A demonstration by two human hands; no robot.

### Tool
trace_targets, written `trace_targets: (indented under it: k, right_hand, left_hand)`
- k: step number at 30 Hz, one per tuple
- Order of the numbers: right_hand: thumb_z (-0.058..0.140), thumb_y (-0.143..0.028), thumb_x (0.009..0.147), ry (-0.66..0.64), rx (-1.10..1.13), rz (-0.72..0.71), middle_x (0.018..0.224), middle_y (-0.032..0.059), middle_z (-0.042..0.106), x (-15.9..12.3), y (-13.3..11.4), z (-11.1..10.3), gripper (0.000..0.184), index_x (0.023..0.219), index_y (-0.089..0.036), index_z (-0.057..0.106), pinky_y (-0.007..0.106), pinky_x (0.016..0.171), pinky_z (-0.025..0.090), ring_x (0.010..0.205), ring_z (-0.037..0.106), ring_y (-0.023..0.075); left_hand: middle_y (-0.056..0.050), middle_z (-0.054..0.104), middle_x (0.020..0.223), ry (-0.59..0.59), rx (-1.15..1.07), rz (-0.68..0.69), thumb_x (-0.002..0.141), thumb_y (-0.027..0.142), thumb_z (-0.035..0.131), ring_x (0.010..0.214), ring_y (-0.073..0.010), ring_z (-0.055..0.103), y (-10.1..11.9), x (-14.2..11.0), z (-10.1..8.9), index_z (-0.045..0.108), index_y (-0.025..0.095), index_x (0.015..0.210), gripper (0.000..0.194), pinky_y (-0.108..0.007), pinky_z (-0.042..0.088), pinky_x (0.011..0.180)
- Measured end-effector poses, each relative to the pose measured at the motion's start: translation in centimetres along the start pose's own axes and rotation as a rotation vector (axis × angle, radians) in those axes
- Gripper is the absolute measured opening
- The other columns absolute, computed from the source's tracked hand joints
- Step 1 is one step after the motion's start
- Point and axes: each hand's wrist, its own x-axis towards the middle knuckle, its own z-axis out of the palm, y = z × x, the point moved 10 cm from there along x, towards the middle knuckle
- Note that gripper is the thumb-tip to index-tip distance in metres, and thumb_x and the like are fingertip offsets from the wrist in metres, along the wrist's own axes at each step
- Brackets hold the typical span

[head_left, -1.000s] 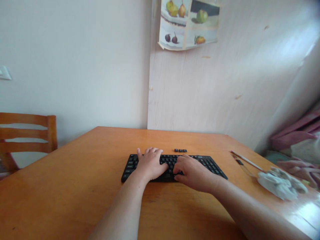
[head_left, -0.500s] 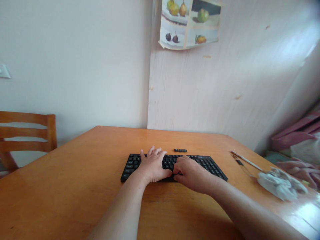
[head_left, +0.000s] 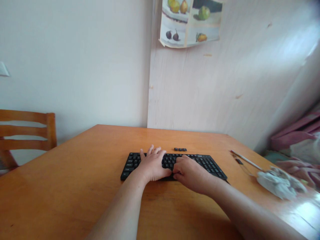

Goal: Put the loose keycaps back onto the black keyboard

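A black keyboard (head_left: 211, 166) lies on the wooden table in front of me. My left hand (head_left: 153, 166) rests over its left half with fingers spread and the thumb stretched towards the front middle edge. Just right of that thumb, my right hand (head_left: 188, 171) is closed, its fingers curled down at the keys near the front edge. Whatever its fingertips grip, if anything, is hidden. Behind the keyboard, 3 loose black keycaps (head_left: 180, 149) sit in a short row. A small dark tip shows past my right wrist; I cannot tell what it belongs to.
On the right of the table (head_left: 67, 180) lie a thin white stick (head_left: 247, 160), a dark small piece (head_left: 239, 161) with thin wire, and a crumpled whitish plastic bag (head_left: 277, 185). A wooden chair (head_left: 27, 130) stands at the left. Fruit paintings (head_left: 190, 23) hang on the wall behind.
Both hands keep nearly the same place on the keyboard. A dark tip now shows beyond my right wrist. The view has shifted very slightly.
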Motion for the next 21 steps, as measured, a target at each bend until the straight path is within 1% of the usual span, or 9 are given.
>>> trace_targets:
  k: [3,6,8,11,14,18,21]
  right_hand:
    - [0.054,-0.027,0.087,0.001,-0.053,-0.006,0.089,0.0083,0.066,-0.2,-0.4,0.0,0.022,0.079,-0.018,0.073,0.03,0.085,0.037,0.094,0.054,0.0209]
    - [0.045,-0.023,0.091,0.0,-0.131,-0.014,0.089,0.0098,0.067,-0.9,-1.0,-0.1,0.03,0.082,-0.018,0.072,0.032,0.081,0.038,0.091,0.056,0.0223]
    - [0.041,-0.019,0.09,-0.016,-0.187,-0.033,0.089,0.0104,0.068,-1.5,-1.6,-0.1,0.031,0.087,-0.017,0.072,0.033,0.078,0.038,0.087,0.057,0.0227]
    - [0.044,-0.016,0.087,-0.047,-0.266,-0.047,0.089,0.0122,0.069,-2.1,-2.4,0.2,0.029,0.097,-0.016,0.071,0.034,0.073,0.039,0.083,0.059,0.0237]
    - [0.046,-0.015,0.085,-0.075,-0.338,-0.03,0.087,0.0141,0.07,-2.5,-3.1,0.8,0.029,0.104,-0.014,0.069,0.034,0.068,0.04,0.078,0.061,0.0248]
    - [0.053,-0.015,0.081,-0.118,-0.39,-0.043,0.089,0.0162,0.07,-2.7,-3.9,2.1,0.028,0.105,-0.011,0.068,0.034,0.062,0.04,0.075,0.062,0.0253]
    - [0.054,-0.017,0.081,-0.096,-0.365,-0.037,0.087,0.0148,0.07,-2.6,-3.5,1.8,0.027,0.103,-0.013,0.069,0.033,0.061,0.04,0.074,0.062,0.0253]
  left_hand:
    - [-0.008,0.028,0.157,0.0,0.004,0.0,0.062,0.07,0.057,0.146,-0.04,0.008,0.0,-0.1,-0.1,0.038,0.032,0.139,0.088,-0.076,-0.001,0.106]
    - [-0.008,0.027,0.157,0.007,0.005,0.003,0.062,0.069,0.058,0.146,-0.0389,0.008,0.0,-0.1,-0.1,0.038,0.032,0.139,0.088,-0.075,-0.001,0.106]
    - [-0.007,0.026,0.158,0.005,0.002,0.002,0.063,0.069,0.057,0.146,-0.0382,0.007,0.0,-0.1,-0.1,0.038,0.032,0.139,0.087,-0.074,-0.001,0.107]
    - [-0.006,0.027,0.157,-0.003,0.004,-0.005,0.064,0.068,0.057,0.146,-0.0382,0.006,0.0,-0.1,0.0,0.038,0.033,0.139,0.085,-0.073,-0.002,0.108]
    - [-0.006,0.029,0.157,0.004,0.001,-0.012,0.064,0.067,0.057,0.146,-0.0379,0.007,0.0,-0.2,0.0,0.039,0.034,0.138,0.083,-0.073,-0.003,0.108]
    - [-0.007,0.029,0.157,0.006,-0.002,-0.015,0.063,0.065,0.059,0.147,-0.037,0.007,0.3,-0.4,-0.1,0.041,0.032,0.138,0.083,-0.071,-0.003,0.109]
    - [-0.006,0.027,0.157,0.022,-0.01,-0.006,0.064,0.064,0.059,0.147,-0.0361,0.006,0.6,-0.5,-0.5,0.039,0.032,0.139,0.084,-0.07,-0.002,0.11]
